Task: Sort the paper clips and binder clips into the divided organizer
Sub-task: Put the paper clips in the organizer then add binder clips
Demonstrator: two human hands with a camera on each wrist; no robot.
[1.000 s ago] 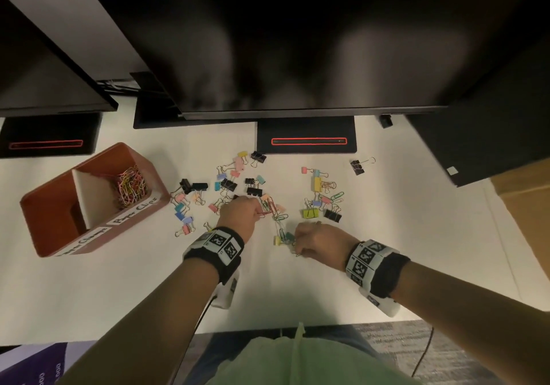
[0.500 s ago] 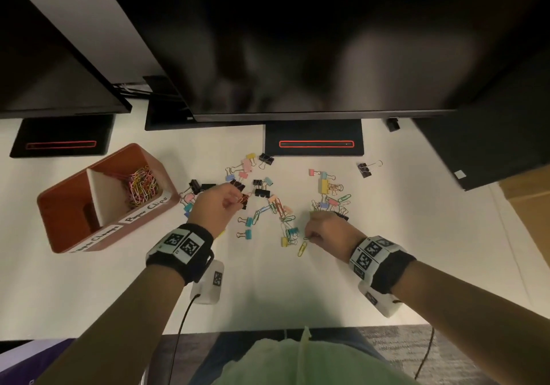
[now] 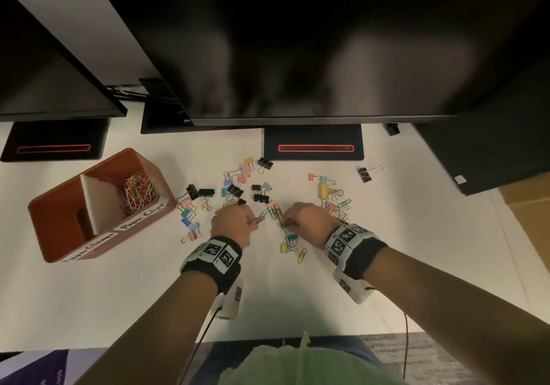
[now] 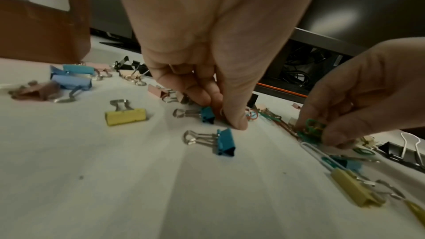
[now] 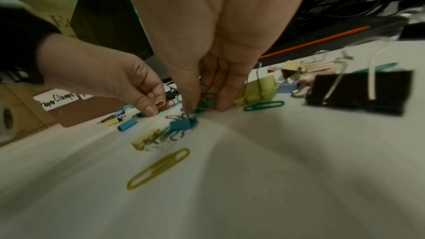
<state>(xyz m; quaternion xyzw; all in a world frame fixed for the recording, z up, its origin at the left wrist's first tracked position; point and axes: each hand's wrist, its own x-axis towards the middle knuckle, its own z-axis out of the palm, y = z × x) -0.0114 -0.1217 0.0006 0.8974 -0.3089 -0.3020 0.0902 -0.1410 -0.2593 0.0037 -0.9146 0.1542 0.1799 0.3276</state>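
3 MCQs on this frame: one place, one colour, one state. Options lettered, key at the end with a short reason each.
1. Where is the pile of paper clips already sorted into the organizer?
A. far compartment, labelled Paper Clips
B. near compartment, labelled Paper Clamps
C. on top of the divider

2. What colour is the lone paper clip lying on the table nearest the person?
A. red
B. yellow
C. white

3. What is the right hand doing?
A. lying flat and open on the table
B. pinching green paper clips
C. reaching into the organizer

Key: 1 A, the head view shows the clips behind the white divider; 2 B, it shows yellow in the right wrist view; 3 B, fingertips close round green clips in both wrist views.
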